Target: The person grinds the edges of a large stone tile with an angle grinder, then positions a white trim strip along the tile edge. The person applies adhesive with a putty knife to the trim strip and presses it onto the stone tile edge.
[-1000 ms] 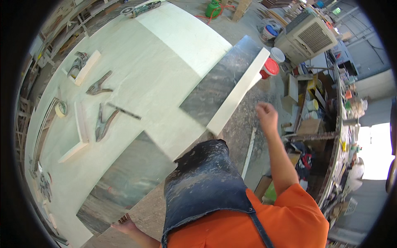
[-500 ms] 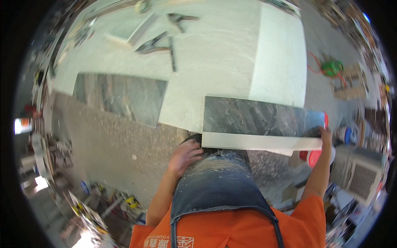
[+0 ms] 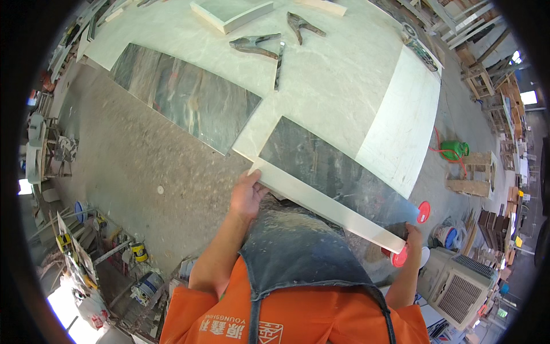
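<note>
A long dark grey marbled slab (image 3: 332, 169) with a thick white front edge lies over the near edge of the pale work table (image 3: 321, 92). My left hand (image 3: 246, 195) grips the slab's left end, thumb up at the white corner and fingers partly hidden below. At the far right end, my right hand (image 3: 411, 236) holds the slab by its short side, fingers partly hidden. A second dark marbled panel (image 3: 186, 94), streaked with brown, lies to the left on the table's near edge.
Two spring clamps (image 3: 255, 46) (image 3: 303, 27) and a thin dark strip (image 3: 279, 67) lie on the table, near a white-edged piece (image 3: 243, 20). A white panel (image 3: 404, 114) covers its right part. On the floor stand a green canister (image 3: 454, 150), a wooden stool (image 3: 475, 175) and an air cooler (image 3: 458, 286).
My left hand has come up from beside the slab's left corner and taken hold of it. The slab now slants more, its right end nearer me; my view has also turned.
</note>
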`<state>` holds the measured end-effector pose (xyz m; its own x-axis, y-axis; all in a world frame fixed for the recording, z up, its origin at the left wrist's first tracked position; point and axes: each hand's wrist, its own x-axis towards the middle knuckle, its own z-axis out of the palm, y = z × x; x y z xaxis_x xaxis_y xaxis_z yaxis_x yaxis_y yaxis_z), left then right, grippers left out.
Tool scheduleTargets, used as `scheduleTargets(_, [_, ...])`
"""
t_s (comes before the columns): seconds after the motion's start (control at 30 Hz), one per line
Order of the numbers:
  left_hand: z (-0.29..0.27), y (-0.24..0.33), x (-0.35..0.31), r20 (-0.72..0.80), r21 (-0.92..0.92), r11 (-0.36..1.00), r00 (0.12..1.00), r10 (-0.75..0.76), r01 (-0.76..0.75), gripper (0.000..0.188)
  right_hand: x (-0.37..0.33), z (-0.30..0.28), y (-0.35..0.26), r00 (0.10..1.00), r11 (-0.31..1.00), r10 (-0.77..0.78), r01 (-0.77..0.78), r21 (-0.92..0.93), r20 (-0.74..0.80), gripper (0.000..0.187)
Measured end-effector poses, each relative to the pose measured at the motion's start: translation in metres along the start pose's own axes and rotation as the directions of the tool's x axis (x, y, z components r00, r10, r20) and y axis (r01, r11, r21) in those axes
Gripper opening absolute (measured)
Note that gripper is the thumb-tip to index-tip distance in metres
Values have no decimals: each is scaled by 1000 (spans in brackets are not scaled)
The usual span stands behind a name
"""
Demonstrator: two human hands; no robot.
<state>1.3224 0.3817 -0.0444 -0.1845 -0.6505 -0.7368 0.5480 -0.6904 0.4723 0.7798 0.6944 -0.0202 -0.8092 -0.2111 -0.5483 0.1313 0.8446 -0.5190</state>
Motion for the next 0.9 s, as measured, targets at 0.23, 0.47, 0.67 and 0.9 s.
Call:
scheduleTargets(0.23, [18,20,-13,-26,-42,997,998,64,-65,29,-52,13,-5,1000,978,27,-29,205,12,22])
scheduleTargets(0.47, [20,21,-22,-31,-61,997,998,47,-49,28,-63,12,-5,999,999,-14,16,52,-53,26])
scheduleTargets(0.67, [29,22,-25,-71,-89,993,995,65,-71,27,-55,7,6,996,998,-50,47,-39,-72,22])
scheduleTargets(0.9, [40,24,-32,-113,-83,994,992,64,-74,28,-62,8,-5,993,993,-86,79,-89,-75,24])
